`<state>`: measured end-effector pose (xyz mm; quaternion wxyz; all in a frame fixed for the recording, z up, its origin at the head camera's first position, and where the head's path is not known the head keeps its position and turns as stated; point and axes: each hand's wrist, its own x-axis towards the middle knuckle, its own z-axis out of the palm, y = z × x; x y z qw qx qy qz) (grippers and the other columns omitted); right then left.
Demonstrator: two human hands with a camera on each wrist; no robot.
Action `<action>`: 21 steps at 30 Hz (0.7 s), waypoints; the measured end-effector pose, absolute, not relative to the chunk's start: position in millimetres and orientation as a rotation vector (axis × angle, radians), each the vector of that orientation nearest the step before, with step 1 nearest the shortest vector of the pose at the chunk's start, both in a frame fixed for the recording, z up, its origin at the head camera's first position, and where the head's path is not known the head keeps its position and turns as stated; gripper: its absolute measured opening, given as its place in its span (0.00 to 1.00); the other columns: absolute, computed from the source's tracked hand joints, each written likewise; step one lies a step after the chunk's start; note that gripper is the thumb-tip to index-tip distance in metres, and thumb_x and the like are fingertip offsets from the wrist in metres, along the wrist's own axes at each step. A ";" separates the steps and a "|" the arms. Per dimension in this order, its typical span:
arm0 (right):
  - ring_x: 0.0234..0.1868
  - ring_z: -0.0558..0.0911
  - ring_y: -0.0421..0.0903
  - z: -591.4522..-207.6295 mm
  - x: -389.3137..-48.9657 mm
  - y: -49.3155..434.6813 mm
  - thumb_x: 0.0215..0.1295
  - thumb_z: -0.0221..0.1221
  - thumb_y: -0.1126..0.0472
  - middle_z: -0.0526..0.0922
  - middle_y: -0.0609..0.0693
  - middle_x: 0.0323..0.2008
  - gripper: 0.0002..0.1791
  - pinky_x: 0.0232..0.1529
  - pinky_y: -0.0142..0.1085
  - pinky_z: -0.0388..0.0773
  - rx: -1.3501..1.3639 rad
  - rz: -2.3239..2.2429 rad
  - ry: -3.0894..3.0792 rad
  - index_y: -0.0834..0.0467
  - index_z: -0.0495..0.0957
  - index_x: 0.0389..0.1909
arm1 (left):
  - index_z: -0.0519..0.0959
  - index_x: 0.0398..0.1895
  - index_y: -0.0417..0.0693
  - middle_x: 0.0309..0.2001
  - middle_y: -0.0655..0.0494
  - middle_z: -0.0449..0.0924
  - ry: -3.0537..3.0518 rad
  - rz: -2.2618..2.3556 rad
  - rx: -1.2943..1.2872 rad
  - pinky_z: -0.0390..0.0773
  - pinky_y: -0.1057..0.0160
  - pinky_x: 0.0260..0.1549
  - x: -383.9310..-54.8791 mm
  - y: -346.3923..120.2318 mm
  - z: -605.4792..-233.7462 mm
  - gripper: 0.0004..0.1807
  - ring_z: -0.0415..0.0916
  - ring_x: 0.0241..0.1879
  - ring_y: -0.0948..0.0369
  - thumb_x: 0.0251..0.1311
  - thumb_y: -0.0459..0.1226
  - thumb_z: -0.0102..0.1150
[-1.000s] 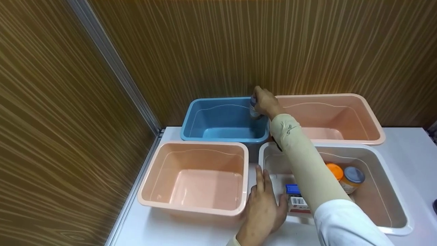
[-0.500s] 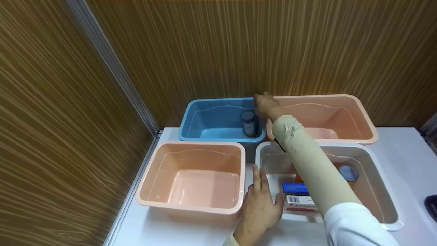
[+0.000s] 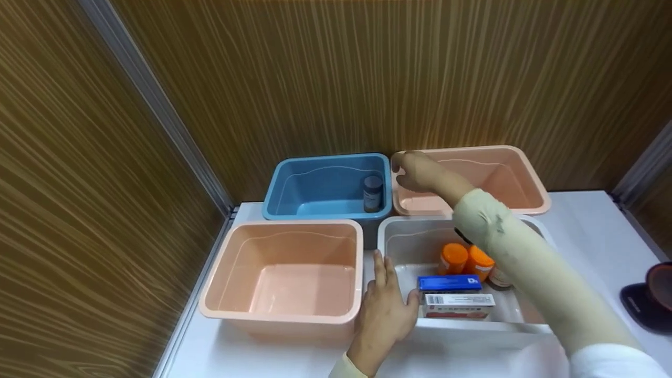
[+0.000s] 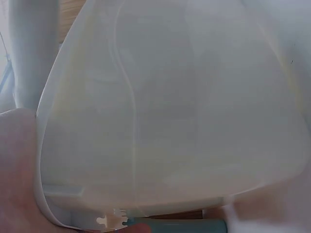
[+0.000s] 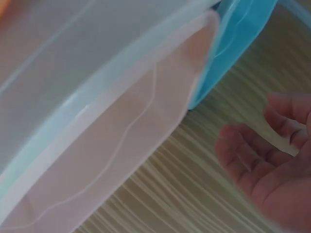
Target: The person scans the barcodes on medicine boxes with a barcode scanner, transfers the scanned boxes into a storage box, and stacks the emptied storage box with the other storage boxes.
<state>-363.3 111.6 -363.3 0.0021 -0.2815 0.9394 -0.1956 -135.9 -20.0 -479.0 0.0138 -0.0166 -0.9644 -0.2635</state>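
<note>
My right hand (image 3: 420, 172) is over the left end of the peach bin (image 3: 543, 197) at the back right. Its fingers are loosely bent and hold nothing, as the right wrist view also shows. A dark-lidded bottle (image 3: 373, 195) stands upright in the right end of the blue bin (image 3: 270, 210), just left of that hand. My left hand (image 3: 386, 310), fingers extended, lies along the left side of the white bin (image 3: 382, 236). Inside this bin are a blue box (image 3: 449, 283), a white box (image 3: 459, 302), two orange-capped bottles (image 3: 453, 257) and a bottle (image 3: 500, 279) partly hidden by my right forearm.
Another peach bin (image 3: 281, 315) stands at the front left, beside my left hand. A dark object (image 3: 643, 307) lies on the white table (image 3: 593, 236) at the right. Wood-grain panels (image 3: 336, 73) rise close behind the back bins.
My right hand has let go of the bottle in the blue bin and moved right and toward me, over the back peach bin. The left hand keeps its place at the white bin.
</note>
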 end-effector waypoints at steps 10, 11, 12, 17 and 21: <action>0.29 0.80 0.47 -368.5 -299.5 146.5 0.68 0.61 0.64 0.82 0.47 0.32 0.06 0.35 0.39 0.81 -1.104 -0.750 2.812 0.56 0.83 0.44 | 0.56 0.79 0.43 0.81 0.48 0.41 -3.002 -0.784 -0.053 0.78 0.54 0.53 -145.7 -24.1 -480.0 0.46 0.75 0.53 0.53 0.66 0.58 0.56; 0.29 0.79 0.46 -371.7 -294.7 149.5 0.69 0.61 0.64 0.82 0.46 0.31 0.05 0.35 0.39 0.80 -1.106 -0.724 2.788 0.55 0.83 0.43 | 0.56 0.79 0.43 0.81 0.48 0.41 -2.997 -0.781 -0.057 0.78 0.54 0.52 -146.3 -24.3 -479.8 0.46 0.75 0.53 0.53 0.66 0.58 0.56; 0.29 0.79 0.45 -376.1 -290.9 151.9 0.69 0.61 0.63 0.82 0.45 0.31 0.05 0.35 0.39 0.80 -1.113 -0.680 2.769 0.54 0.84 0.43 | 0.56 0.79 0.42 0.81 0.48 0.41 -2.990 -0.783 -0.060 0.78 0.55 0.52 -146.6 -24.8 -479.5 0.46 0.76 0.53 0.53 0.67 0.57 0.57; 0.37 0.82 0.48 -404.6 -282.1 160.0 0.66 0.65 0.63 0.85 0.49 0.39 0.09 0.46 0.47 0.82 -1.111 -0.451 2.719 0.54 0.86 0.46 | 0.56 0.79 0.41 0.81 0.47 0.41 -2.977 -0.808 -0.069 0.78 0.54 0.52 -146.6 -26.1 -478.3 0.45 0.76 0.54 0.52 0.67 0.55 0.58; 0.39 0.81 0.48 -422.1 -281.4 167.4 0.62 0.69 0.57 0.84 0.49 0.47 0.16 0.52 0.53 0.79 -1.024 -0.235 2.749 0.50 0.86 0.52 | 0.56 0.79 0.40 0.81 0.46 0.41 -2.981 -0.821 -0.077 0.78 0.53 0.53 -146.8 -25.1 -479.1 0.46 0.75 0.56 0.52 0.67 0.56 0.57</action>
